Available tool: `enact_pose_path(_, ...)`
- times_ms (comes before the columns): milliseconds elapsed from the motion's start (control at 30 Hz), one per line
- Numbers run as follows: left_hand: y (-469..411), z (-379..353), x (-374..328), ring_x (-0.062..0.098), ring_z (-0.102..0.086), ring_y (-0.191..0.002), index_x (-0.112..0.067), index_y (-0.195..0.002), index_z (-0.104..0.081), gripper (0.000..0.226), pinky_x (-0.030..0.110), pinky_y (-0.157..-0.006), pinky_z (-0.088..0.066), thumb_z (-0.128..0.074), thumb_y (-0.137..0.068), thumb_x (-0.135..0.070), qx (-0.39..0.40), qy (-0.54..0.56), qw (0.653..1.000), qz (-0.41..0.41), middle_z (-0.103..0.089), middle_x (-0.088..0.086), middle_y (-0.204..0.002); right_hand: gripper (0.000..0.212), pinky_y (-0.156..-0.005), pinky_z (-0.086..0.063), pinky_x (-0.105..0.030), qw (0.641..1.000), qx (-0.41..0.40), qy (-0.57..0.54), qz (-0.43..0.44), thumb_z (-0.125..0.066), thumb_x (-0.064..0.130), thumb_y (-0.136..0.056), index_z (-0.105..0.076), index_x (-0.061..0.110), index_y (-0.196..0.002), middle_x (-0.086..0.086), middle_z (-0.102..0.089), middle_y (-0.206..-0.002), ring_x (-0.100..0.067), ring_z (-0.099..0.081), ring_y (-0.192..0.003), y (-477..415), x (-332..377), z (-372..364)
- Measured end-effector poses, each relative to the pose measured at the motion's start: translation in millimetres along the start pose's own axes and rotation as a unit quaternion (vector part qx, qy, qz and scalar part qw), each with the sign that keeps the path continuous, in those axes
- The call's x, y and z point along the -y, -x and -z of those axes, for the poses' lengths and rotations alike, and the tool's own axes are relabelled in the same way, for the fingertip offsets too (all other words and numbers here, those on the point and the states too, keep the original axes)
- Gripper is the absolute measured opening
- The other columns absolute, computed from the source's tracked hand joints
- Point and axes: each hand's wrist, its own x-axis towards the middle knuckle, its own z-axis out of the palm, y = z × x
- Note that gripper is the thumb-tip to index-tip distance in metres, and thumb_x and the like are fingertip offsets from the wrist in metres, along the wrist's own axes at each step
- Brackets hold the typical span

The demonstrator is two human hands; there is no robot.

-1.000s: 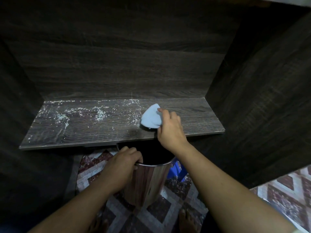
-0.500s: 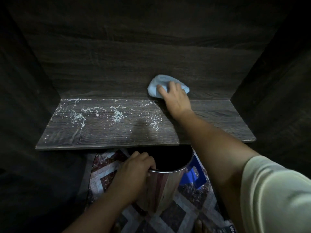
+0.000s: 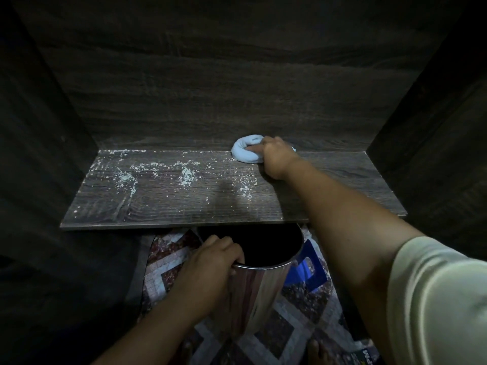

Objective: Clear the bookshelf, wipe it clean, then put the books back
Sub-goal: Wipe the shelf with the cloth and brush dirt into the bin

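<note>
Bookshelf (image 3: 342, 185) mid-frame, emptied, white dust (image 3: 184, 176) at left: wiping underway. Right hand (image 3: 276, 159), fingers curled, presses blue cloth (image 3: 243, 155) at centre — left hand (image 3: 208, 264) grips bin (image 3: 263, 285) rim below. Next, likely: sweep dust forward into it.

Right hand (image 3: 276, 159) outstretched, fingers curled; left hand (image 3: 208, 270) gripping.

We saw a dim picture, lit weakly from the open front; the shelf board (image 3: 184, 201) caught most of that light, while the side walls (image 3: 39, 180) and the back panel (image 3: 237, 75) sank toward black; the pale cloth (image 3: 245, 154) stood out brightest; a soft shadow (image 3: 226, 196) lay on the board near its front edge; the metal bin (image 3: 261, 291) showed streaky reflections; the sleeve (image 3: 434, 299) at lower right was blurred and washed pale; straight edges bowed near the corners; a faint blocky grid marked the board.
</note>
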Motion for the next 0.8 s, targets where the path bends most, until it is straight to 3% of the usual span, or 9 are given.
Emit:
enact_pose_path(267,-1.8,2.9,-1.1,0.010,-0.043,-0.078,-0.027,-0.081,-0.054,0.031,0.036,-0.061,-0.048,-0.066,-0.066,-0.003,-0.011,-0.010,1.000,-0.002,-0.050,-0.014,-0.080,0.059,-0.104,-0.036,-0.042,0.997,0.037,-0.026,-0.066,-0.050,0.012,-0.091,-0.038,0.030,-0.146,-0.010,-0.045,-0.141,-0.031,-0.037,-0.129,4.2,4.2,-1.7)
enact_pose_path(567,0.9,8.6,-4.5,0.009,-0.043,-0.085,-0.026,-0.088,-0.059,0.025,0.034,-0.070,-0.046,-0.066,-0.072,-0.007,0.007,-0.014,1.000,0.003,-0.053,-0.014,-0.087,0.052,-0.096,-0.041,-0.031,0.991,0.074,-0.088,-0.070,-0.054,0.012,-0.089,-0.050,0.025,-0.139,-0.013,-0.051,-0.140,-0.031,-0.051,-0.122,36.0,7.4,10.9)
enact_pose_path(800,-1.3,10.8,-14.7,0.011,-0.043,-0.088,-0.024,-0.088,-0.060,0.024,0.035,-0.073,-0.045,-0.063,-0.075,-0.005,0.014,-0.016,0.999,0.024,-0.053,-0.011,-0.087,0.051,-0.100,-0.043,-0.032,0.983,0.100,-0.129,-0.083,-0.057,0.012,-0.084,-0.057,0.030,-0.131,-0.011,-0.056,-0.134,-0.029,-0.054,-0.118,72.3,14.5,8.6)
